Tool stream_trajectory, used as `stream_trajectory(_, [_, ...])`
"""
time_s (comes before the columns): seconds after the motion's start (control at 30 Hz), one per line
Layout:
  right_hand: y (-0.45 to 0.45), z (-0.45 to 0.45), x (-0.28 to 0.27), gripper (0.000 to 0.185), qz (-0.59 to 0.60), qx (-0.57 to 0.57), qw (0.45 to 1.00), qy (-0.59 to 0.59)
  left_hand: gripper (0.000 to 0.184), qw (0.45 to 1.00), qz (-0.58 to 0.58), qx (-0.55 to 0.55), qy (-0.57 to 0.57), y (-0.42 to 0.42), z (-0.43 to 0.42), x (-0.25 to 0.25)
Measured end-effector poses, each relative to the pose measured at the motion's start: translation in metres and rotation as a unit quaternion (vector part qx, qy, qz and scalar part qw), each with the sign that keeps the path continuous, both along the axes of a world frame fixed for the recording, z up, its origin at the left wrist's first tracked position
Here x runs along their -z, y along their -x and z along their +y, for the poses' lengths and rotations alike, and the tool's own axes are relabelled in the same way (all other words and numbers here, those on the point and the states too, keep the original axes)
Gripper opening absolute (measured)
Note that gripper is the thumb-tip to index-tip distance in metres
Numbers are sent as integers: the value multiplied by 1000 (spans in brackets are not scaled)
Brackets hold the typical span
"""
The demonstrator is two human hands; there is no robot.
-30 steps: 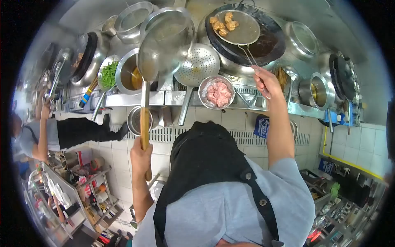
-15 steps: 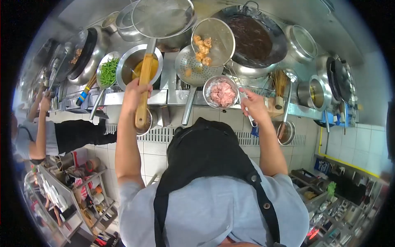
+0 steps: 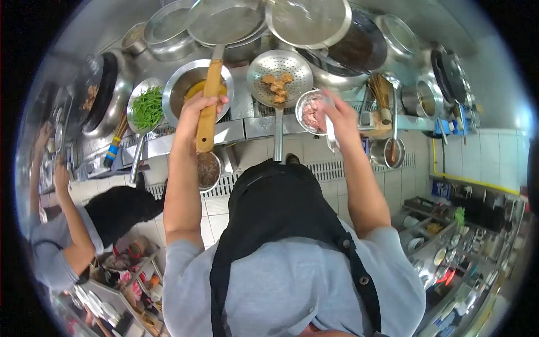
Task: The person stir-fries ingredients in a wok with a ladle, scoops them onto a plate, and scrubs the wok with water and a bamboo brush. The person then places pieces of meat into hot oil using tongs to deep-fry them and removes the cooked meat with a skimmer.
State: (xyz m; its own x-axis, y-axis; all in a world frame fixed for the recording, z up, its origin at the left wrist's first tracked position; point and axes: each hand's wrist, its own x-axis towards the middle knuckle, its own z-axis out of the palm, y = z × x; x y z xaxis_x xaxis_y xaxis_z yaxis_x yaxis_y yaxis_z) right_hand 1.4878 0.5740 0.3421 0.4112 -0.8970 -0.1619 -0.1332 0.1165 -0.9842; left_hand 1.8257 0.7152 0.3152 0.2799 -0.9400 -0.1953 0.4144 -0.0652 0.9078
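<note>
Fried pieces [image 3: 277, 86] have moved into the holed ladle [image 3: 279, 60], likely to drain; left fingers [image 3: 211, 101] grip a wooden handle [image 3: 206, 124], right fingers [image 3: 333, 108] the strainer [image 3: 308, 21]

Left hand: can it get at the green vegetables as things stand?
Probably not without letting go first: the left hand is closed on the wooden handle, and the steel bowl lies partly between it and the green vegetables. They look uncovered, though.
</note>
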Motion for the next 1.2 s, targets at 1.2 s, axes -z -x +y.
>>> stream_trajectory(1.2, [270,-149,130,17,-188,83,923,-325,32,959,-18,-90,-267,270,-101,145])
